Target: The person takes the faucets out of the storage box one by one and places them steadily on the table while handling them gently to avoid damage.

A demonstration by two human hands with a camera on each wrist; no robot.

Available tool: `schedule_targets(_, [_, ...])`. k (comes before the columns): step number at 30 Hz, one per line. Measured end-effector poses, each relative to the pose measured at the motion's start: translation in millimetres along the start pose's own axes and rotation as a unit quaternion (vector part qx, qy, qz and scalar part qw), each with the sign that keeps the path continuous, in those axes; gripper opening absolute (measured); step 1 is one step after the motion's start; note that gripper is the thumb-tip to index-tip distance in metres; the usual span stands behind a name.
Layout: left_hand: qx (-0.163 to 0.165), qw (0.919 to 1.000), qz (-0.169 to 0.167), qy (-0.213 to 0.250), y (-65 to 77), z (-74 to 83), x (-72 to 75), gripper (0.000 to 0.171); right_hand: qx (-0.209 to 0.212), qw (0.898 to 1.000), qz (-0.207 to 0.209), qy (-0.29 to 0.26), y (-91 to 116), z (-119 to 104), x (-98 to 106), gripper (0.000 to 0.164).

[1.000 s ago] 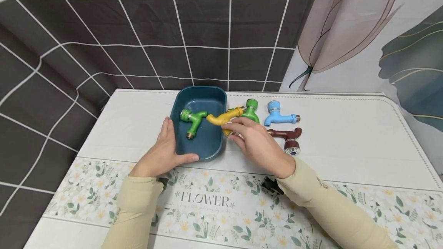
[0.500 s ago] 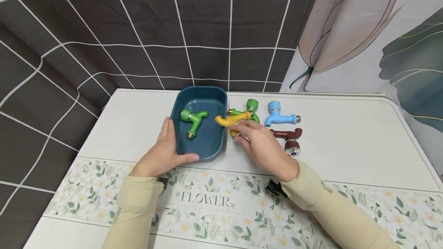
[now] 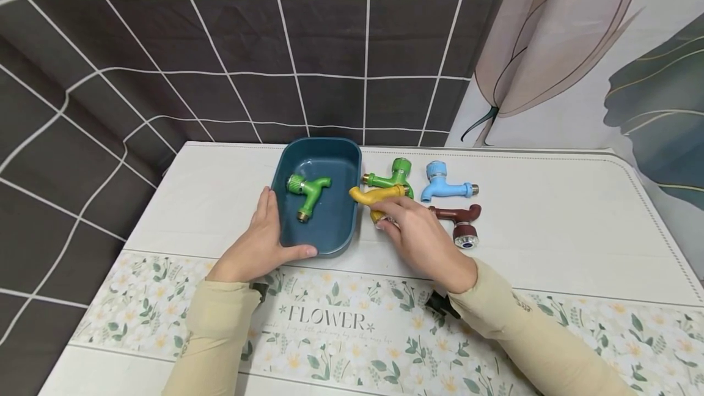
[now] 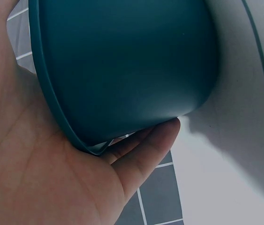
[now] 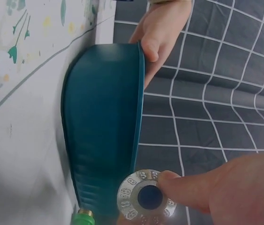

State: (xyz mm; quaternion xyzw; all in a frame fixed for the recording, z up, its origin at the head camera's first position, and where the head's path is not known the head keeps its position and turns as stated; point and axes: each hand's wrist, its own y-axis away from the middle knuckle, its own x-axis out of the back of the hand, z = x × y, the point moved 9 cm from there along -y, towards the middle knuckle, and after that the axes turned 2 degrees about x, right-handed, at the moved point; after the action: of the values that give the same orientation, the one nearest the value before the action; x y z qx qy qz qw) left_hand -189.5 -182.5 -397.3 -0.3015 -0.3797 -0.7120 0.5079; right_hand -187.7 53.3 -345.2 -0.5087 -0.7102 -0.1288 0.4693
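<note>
In the head view my left hand (image 3: 254, 242) rests against the near left corner of a dark teal plastic tub (image 3: 321, 234). Its fingers lie straight along the outer side, the thumb along the near rim; the left wrist view shows the rim (image 4: 52, 105) against the palm. A green tap (image 3: 312, 195) lies inside the tub. Just right of the tub, my right hand (image 3: 420, 234) grips a yellow tap (image 3: 370, 195), its spout pointing left. In the right wrist view, the thumb presses the tap's silver handle end (image 5: 131, 201), which has a dark blue centre.
Behind and partly under the yellow tap is another green tap (image 3: 400, 171). A light blue tap (image 3: 444, 188) and a dark brown tap (image 3: 462, 215) lie further right on the white table cover (image 3: 550, 219). A dark tiled-pattern backdrop (image 3: 324, 47) rises behind the table.
My right hand has carried the yellow tap rightward, from over the tub's right rim to beside it, uncovering more of the green tap's threaded end. The left hand and tub have stayed put.
</note>
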Motion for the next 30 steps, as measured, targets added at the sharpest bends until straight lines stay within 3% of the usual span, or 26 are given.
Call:
schedule_targets(18, [0.002, 1.0, 0.0, 0.005, 0.0, 0.3, -0.4, 0.137, -0.025, 1.0, 0.003, 0.013, 7.2, 7.4, 5.3, 0.025])
schedule_targets(30, [-0.003, 1.0, 0.0, 0.0, 0.7, 0.0, 0.3, 0.137, -0.054, 0.998, -0.026, 0.03, 8.1, 13.2, -9.1, 0.027])
